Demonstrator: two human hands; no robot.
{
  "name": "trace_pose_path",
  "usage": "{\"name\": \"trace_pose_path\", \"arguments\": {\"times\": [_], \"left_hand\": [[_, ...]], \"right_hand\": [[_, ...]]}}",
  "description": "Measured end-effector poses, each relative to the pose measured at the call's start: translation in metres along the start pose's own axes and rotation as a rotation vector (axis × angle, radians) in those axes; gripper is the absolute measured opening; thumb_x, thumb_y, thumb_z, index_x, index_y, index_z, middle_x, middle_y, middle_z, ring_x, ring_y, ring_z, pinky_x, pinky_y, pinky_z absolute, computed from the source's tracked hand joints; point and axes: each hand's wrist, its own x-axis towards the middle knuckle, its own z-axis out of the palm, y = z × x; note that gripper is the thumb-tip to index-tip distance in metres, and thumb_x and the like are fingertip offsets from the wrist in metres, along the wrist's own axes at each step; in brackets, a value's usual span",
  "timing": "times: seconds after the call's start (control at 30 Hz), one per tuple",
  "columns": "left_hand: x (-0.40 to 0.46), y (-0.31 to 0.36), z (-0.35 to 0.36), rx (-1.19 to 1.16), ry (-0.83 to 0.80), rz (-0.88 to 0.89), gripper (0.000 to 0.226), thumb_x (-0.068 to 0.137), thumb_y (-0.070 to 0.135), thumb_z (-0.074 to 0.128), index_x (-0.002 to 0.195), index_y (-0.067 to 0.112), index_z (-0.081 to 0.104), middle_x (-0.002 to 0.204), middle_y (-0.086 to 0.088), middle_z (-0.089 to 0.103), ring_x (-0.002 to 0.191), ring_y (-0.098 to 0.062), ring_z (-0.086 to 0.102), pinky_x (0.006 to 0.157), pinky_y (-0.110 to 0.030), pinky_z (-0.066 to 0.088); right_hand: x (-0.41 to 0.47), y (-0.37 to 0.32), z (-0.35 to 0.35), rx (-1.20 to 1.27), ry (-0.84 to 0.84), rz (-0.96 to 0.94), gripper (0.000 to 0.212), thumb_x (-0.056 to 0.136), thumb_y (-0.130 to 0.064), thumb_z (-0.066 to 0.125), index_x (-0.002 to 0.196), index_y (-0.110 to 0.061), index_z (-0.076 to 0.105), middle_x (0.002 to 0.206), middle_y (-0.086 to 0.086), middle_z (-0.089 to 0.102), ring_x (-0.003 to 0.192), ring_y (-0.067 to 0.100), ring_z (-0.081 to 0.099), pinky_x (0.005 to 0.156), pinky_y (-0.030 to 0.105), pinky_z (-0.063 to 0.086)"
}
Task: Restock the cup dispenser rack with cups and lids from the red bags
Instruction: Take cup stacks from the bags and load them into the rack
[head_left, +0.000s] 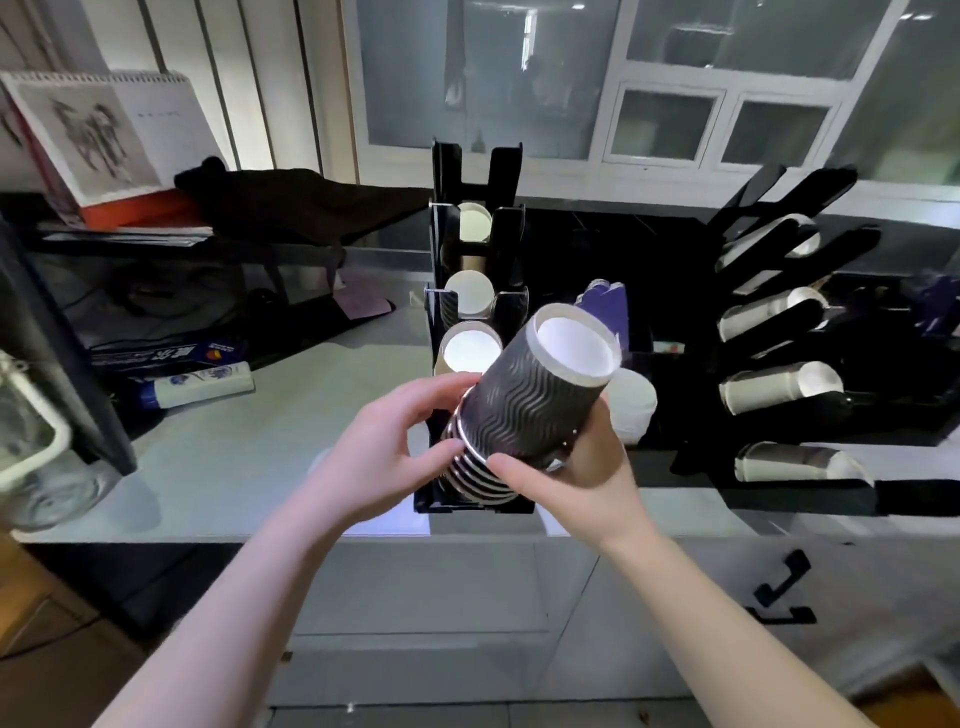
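Centre frame: left hand (387, 441) and right hand (571, 467) both grip nested cup stack (524, 405), mouth tilted up toward rack (478, 260), likely lining it up for a slot.

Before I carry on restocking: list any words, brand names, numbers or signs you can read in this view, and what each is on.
None can be read as text.
Blue packet on the counter: print and a round logo, too blurred.
White tube beside it: blue marks, too small.
Calendar at back left: a drawing and faint writing, unreadable.
Stack of cups held by the left hand and right hand: wavy pattern only, no lettering.
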Motion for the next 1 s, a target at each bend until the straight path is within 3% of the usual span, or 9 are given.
{"name": "trace_pose_path", "arguments": {"times": [0.07,0.17,0.3,0.47,0.63,0.7,0.8,0.9,1.0], "left_hand": [[0.000,-0.012,0.000,0.073,-0.044,-0.018,0.069,0.080,0.000,0.069,0.128,0.043,0.044,0.123,0.022,0.057,0.112,0.005,0.054,0.097,-0.011,0.039],[-0.004,-0.024,0.003,0.080,-0.088,-0.067,0.077,0.075,0.008,0.074,0.122,0.055,0.036,0.121,0.045,0.046,0.116,0.010,0.048,0.095,-0.004,0.035],[-0.009,-0.036,0.008,0.111,-0.080,-0.031,0.083,0.068,0.019,0.083,0.128,0.054,0.037,0.132,0.039,0.041,0.125,0.010,0.039,0.096,-0.001,0.026],[-0.010,-0.038,0.009,0.153,-0.094,-0.042,0.087,0.066,0.023,0.085,0.137,0.043,0.039,0.132,0.026,0.045,0.120,0.011,0.041,0.094,0.001,0.025],[-0.008,-0.040,0.019,0.340,-0.101,-0.029,0.061,0.076,0.017,0.074,0.128,0.039,0.049,0.126,0.024,0.051,0.114,0.006,0.046,0.089,-0.008,0.037],[-0.011,-0.044,0.022,0.339,-0.076,-0.071,0.061,0.077,0.010,0.070,0.127,0.039,0.050,0.123,0.026,0.052,0.112,0.005,0.048,0.086,-0.003,0.034],[-0.012,-0.045,0.020,0.358,-0.047,-0.104,0.060,0.078,0.007,0.064,0.129,0.035,0.051,0.121,0.027,0.052,0.113,0.004,0.049,0.085,0.001,0.029],[-0.014,-0.040,0.014,0.367,-0.023,-0.118,0.056,0.082,0.013,0.065,0.132,0.032,0.051,0.121,0.027,0.049,0.116,0.001,0.049,0.091,-0.010,0.032],[-0.020,-0.029,0.011,0.322,-0.002,-0.134,0.059,0.083,0.018,0.066,0.136,0.035,0.046,0.125,0.028,0.051,0.118,0.007,0.048,0.092,-0.007,0.032]], "right_hand": [[0.000,0.012,0.006,-0.124,-0.020,0.032,0.091,0.051,-0.029,0.092,0.128,-0.020,0.044,0.123,-0.007,0.057,0.117,0.006,0.054,0.098,0.038,0.047],[-0.003,0.022,0.019,-0.296,-0.042,0.044,0.090,0.044,-0.051,0.089,0.118,-0.049,0.040,0.117,-0.029,0.053,0.110,-0.004,0.051,0.089,0.024,0.049],[-0.010,0.045,0.027,-0.647,0.008,-0.091,0.090,0.052,-0.059,0.084,0.127,-0.046,0.036,0.123,-0.015,0.035,0.113,0.014,0.035,0.095,0.032,0.036],[-0.012,0.040,0.018,-0.554,-0.112,-0.061,0.103,0.056,-0.065,0.072,0.144,-0.038,0.028,0.123,-0.012,0.033,0.122,0.011,0.032,0.103,0.032,0.026],[-0.010,0.028,0.012,-0.393,-0.209,-0.163,0.066,0.070,-0.028,0.076,0.129,-0.034,0.046,0.120,-0.018,0.053,0.112,0.005,0.049,0.096,0.023,0.041],[-0.009,0.033,0.015,-0.485,-0.186,-0.218,0.037,0.074,-0.011,0.076,0.109,-0.019,0.065,0.111,-0.006,0.061,0.106,0.014,0.053,0.091,0.029,0.044],[-0.006,0.039,0.017,-0.636,-0.182,-0.312,0.005,0.076,-0.008,0.077,0.080,-0.011,0.074,0.098,0.001,0.067,0.094,0.025,0.059,0.084,0.030,0.045],[-0.002,0.039,0.012,-0.633,-0.236,-0.276,0.003,0.076,-0.012,0.077,0.079,-0.014,0.077,0.098,-0.002,0.068,0.093,0.025,0.061,0.082,0.040,0.049],[0.000,0.028,0.006,-0.376,-0.227,-0.075,0.010,0.078,-0.017,0.076,0.087,-0.023,0.077,0.099,-0.010,0.070,0.099,0.011,0.061,0.090,0.035,0.048]]}}
